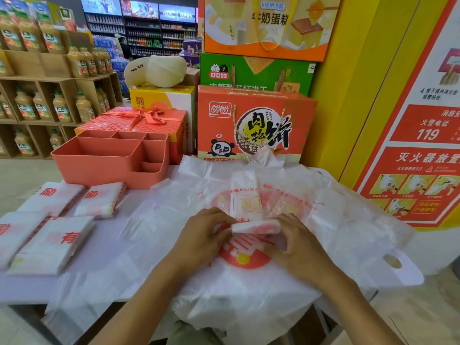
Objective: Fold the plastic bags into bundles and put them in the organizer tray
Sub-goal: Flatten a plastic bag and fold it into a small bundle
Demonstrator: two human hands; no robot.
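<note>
Organizer tray (99, 170) open from above, bundles (99, 200) in front, gift box (134, 120) behind, carton (254, 120) rt

Place: supermarket floor | Evidence: cardboard shelves (56, 82) of juice bottles (60, 109), drinks racks (149, 37) at the back, stacked snack gift cartons (254, 125), fire-safety poster (423, 135) on the wall

Brown cardboard shelves (49, 63) of orange juice bottles (27, 105) stand left, a bright yellow pillar (348, 108) right, dark drink racks (154, 38) under lit blue screens (144, 8) behind, pale floor (22, 180) below.
</note>
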